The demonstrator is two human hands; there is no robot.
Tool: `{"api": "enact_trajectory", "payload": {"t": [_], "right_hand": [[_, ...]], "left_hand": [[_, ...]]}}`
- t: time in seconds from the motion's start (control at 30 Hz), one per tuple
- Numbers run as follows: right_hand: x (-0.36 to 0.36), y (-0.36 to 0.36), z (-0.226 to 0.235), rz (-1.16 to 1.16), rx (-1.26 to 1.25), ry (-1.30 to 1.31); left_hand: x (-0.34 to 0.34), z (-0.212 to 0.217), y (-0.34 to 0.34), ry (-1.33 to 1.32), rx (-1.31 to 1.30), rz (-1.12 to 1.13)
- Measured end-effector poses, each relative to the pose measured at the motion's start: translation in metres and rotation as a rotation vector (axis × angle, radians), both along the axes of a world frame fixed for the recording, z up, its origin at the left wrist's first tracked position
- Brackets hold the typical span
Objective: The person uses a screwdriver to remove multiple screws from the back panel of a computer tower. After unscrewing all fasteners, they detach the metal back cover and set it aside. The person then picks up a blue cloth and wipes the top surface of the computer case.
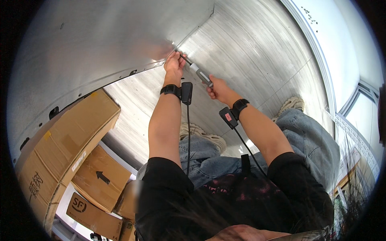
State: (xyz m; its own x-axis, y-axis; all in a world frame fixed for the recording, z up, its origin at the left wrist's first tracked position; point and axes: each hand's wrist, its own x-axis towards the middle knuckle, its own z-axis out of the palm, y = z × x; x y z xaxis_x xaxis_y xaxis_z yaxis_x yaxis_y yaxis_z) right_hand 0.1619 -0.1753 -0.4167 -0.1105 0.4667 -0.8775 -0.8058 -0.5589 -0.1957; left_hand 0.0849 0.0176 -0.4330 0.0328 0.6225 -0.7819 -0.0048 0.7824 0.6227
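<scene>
A grey and white screwdriver (201, 74) slants up and left from my right hand (219, 89), which is closed round its handle. Its dark shaft reaches the lower edge of a large shiny metal panel (100, 36). There my left hand (174, 63) is raised beside the tip, fingers bent together at the panel's corner edge. What those fingers pinch is too small to make out. Both wrists carry black straps with small boxes and cables.
Cardboard boxes (72, 136) are stacked at the left, beneath the panel's edge. Light wood-look floor (249, 52) spreads under my hands and my shoes. A white door frame (311, 38) curves along the right.
</scene>
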Motion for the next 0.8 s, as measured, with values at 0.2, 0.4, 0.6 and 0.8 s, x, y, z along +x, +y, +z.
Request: {"api": "enact_trajectory", "payload": {"t": [0.2,0.4,0.6,0.8], "right_hand": [[-0.003,0.005,-0.002,0.137,-0.058,-0.106],[0.0,0.004,-0.003,0.205,0.059,-0.288],[-0.003,0.01,0.002,0.345,0.13,-0.546],[-0.008,0.012,-0.01,0.513,0.13,-0.894]], "left_hand": [[0.001,0.005,-0.001,0.01,-0.008,-0.033],[0.001,0.004,-0.001,-0.019,-0.018,0.001],[0.002,0.002,-0.004,-0.003,0.013,-0.047],[0.003,-0.001,-0.006,0.092,0.051,-0.053]]}}
